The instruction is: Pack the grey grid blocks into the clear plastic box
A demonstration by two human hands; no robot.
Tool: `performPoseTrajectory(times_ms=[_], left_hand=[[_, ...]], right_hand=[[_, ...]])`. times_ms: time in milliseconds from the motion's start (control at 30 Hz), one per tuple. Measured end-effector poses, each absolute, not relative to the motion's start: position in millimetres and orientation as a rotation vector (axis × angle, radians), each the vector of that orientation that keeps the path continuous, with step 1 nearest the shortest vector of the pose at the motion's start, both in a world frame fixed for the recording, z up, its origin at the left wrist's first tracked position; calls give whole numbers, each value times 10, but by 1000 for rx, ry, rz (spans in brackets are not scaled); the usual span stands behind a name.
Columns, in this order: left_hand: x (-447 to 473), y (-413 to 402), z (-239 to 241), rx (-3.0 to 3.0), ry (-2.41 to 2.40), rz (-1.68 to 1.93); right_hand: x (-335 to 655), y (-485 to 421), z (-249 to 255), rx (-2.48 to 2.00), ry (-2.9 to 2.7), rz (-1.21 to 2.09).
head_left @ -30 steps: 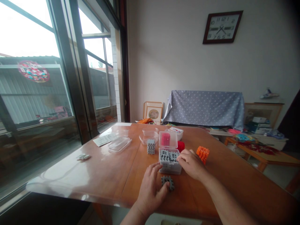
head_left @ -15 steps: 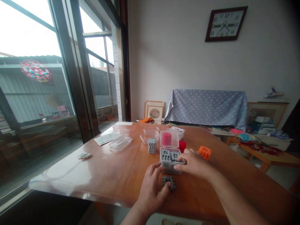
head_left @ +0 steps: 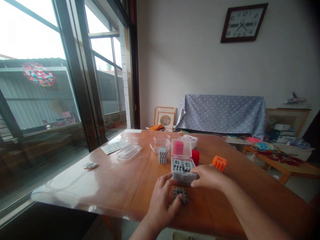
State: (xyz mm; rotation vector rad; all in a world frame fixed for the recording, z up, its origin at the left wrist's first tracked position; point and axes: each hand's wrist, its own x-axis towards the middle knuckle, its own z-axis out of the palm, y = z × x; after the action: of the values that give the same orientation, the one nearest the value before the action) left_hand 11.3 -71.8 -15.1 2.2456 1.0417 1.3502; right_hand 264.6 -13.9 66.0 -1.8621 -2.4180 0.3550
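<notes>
A small clear plastic box (head_left: 183,178) stands on the table with its lid raised at the back. Grey notched toy pieces (head_left: 180,164) fill it. My right hand (head_left: 211,176) grips the box's right front corner, fingers at the rim and thumb low on the wall. My left hand (head_left: 162,198) has its fingers apart, the fingertips at the box's left front corner. In front of the box lies a loose grey notched piece (head_left: 184,196), with my left thumb right at its edge; whether they touch, I cannot tell.
Behind the box are a grey cube of stacked pieces (head_left: 162,155), red pieces (head_left: 195,156) and an orange block (head_left: 220,163). Clear lids (head_left: 128,152), a clear tub (head_left: 160,141), a paper sheet (head_left: 112,148) and a small packet (head_left: 91,165) lie further left on the wooden table (head_left: 120,186).
My right fingers have drawn back slightly from over the grey pieces toward the box's right edge. My left hand has stayed nearly still. The view has shifted slightly.
</notes>
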Motion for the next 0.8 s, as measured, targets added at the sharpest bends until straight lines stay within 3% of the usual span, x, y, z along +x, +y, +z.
performPoseTrajectory(times_ms=[200,800], left_hand=[[113,-723,-149,2260,1049,1346],[118,-731,-121,2266,1081,1295]], right_hand=[[2720,10,541,-1722,-2285,717],[2722,5,451,-1613,-2289,658]])
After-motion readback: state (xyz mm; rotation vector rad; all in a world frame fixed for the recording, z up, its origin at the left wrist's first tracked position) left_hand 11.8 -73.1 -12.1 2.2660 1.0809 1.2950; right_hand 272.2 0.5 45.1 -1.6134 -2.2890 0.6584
